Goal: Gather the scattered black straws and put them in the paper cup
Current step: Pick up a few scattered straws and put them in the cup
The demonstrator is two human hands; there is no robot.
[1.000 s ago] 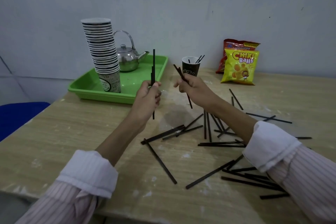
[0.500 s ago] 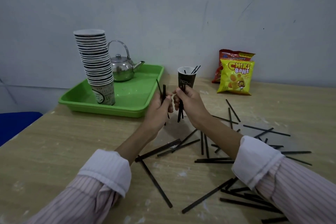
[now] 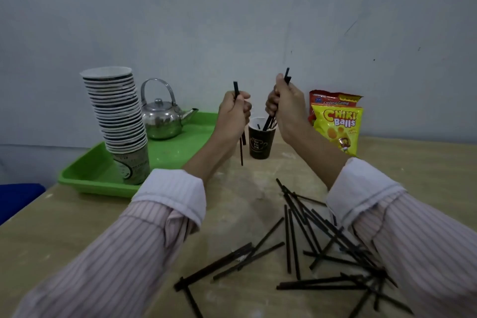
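Observation:
A dark paper cup (image 3: 260,144) stands on the wooden table (image 3: 64,235) near the wall, with a few black straws in it. My right hand (image 3: 286,103) is raised just above the cup, shut on a couple of black straws (image 3: 268,121) whose lower ends reach into the cup's mouth. My left hand (image 3: 233,113), just left of the cup, grips upright black straws (image 3: 241,148) that hang beside the cup. Several loose black straws (image 3: 294,242) lie scattered on the table nearer to me, partly hidden by my right sleeve.
A green tray (image 3: 85,175) at the left holds a tall stack of paper cups (image 3: 117,116) and a steel kettle (image 3: 161,119). Two snack bags (image 3: 338,126) lean on the wall right of the cup. A blue seat (image 3: 15,199) shows at the far left.
Both hands rose and moved forward to the cup. My right hand's straws went from beside the cup to dipping into it. The camera tilted up and closer.

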